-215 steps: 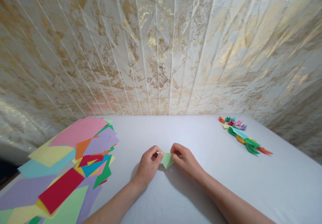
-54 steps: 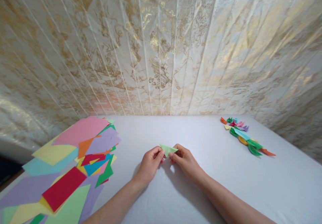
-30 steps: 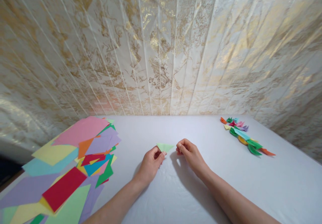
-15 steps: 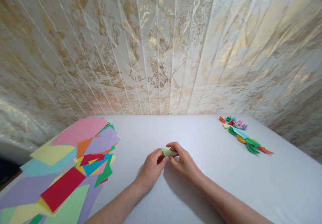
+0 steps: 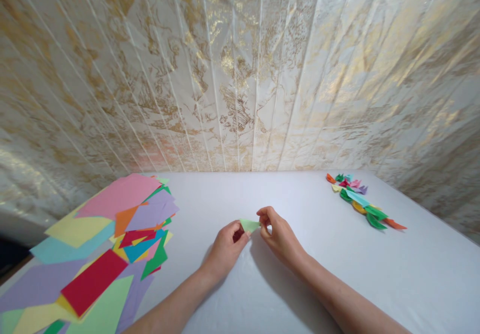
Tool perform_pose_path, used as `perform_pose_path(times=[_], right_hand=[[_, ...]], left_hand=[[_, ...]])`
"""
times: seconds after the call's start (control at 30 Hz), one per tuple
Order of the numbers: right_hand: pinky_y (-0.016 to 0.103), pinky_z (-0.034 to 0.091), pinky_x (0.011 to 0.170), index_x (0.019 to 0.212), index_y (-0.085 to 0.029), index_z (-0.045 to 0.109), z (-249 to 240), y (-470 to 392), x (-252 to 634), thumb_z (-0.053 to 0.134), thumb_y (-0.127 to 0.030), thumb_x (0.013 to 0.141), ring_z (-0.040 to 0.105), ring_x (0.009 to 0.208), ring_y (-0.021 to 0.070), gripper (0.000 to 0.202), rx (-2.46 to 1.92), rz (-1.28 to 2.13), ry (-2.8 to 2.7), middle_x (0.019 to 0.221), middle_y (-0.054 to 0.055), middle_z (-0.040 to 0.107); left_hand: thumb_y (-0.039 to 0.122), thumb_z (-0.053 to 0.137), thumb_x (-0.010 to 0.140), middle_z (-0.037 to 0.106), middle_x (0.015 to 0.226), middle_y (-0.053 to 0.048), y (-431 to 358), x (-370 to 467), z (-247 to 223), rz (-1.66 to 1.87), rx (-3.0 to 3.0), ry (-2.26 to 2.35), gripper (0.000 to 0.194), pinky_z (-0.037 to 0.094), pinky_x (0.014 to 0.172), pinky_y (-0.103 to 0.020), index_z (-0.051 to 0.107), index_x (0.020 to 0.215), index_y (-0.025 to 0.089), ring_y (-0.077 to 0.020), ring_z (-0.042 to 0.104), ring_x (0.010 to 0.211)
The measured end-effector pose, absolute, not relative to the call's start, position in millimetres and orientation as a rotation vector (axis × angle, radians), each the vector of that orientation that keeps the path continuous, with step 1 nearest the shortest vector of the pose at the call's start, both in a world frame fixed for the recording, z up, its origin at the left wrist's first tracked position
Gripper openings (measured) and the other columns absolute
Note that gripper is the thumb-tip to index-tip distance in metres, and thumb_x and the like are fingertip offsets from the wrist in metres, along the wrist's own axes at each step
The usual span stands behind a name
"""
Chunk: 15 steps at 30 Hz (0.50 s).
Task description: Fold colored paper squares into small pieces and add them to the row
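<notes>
A small folded piece of light green paper [image 5: 249,225] is held just above the middle of the white table. My left hand [image 5: 228,244] grips its left end, thumb in front and fingers curled behind. At the pointed right tip, my right hand [image 5: 276,231] pinches the paper between thumb and index finger. Part of the paper's left end is hidden by my left fingers.
Loose coloured paper sheets, among them a red rectangle [image 5: 94,281] and a large pink sheet [image 5: 120,194], overlap on the left of the white table [image 5: 210,194]. Several folded paper pieces [image 5: 358,198] lie in a row at right. Patterned cloth [image 5: 240,74] hangs behind.
My right hand has slid right and slightly up, to the tip of the light green paper, so more of the paper shows. My left hand has barely moved.
</notes>
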State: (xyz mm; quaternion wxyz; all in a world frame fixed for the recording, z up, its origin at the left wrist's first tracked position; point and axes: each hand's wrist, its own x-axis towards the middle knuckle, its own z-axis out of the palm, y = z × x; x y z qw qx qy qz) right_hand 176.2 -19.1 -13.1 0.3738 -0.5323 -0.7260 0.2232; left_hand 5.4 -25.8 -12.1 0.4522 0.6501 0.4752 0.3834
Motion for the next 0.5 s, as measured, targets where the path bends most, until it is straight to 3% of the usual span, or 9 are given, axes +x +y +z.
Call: perform_pose_path(times=[0.3,0.4,0.5], right_hand=[[0.033,0.049,0.079,0.104,-0.019,0.053,-6,-15,187,0.047,-0.021,0.085,0.061,0.084,0.0181,0.020,-1.310,0.662,-1.689,0.095,0.006,0.064],[0.029,0.047,0.072,0.087,-0.020,0.058,-3,-20,180,0.050,-0.022,0.085,0.059,0.075,0.0163,0.009,-1.247,0.839,-1.773,0.081,0.002,0.066],[0.026,0.043,0.067,0.076,-0.019,0.058,-1,-26,171,0.049,-0.020,0.085,0.056,0.070,0.0148,0.012,-1.249,0.911,-1.790,0.072,0.000,0.062]], left_hand=[[0.034,0.057,0.081,0.062,0.072,0.001,-24,5,-11,0.997,1.501,1.165,0.019,0.044,0.067,-0.025,0.063,0.080,0.017,-0.0157,0.056,0.069],[0.033,0.057,0.082,0.065,0.077,-0.001,-23,4,-13,0.994,1.538,1.151,0.018,0.045,0.070,-0.026,0.065,0.084,0.016,-0.0171,0.059,0.074],[0.029,0.058,0.080,0.068,0.082,-0.003,-23,3,-14,0.987,1.548,1.147,0.016,0.046,0.072,-0.027,0.066,0.085,0.016,-0.0180,0.061,0.077]])
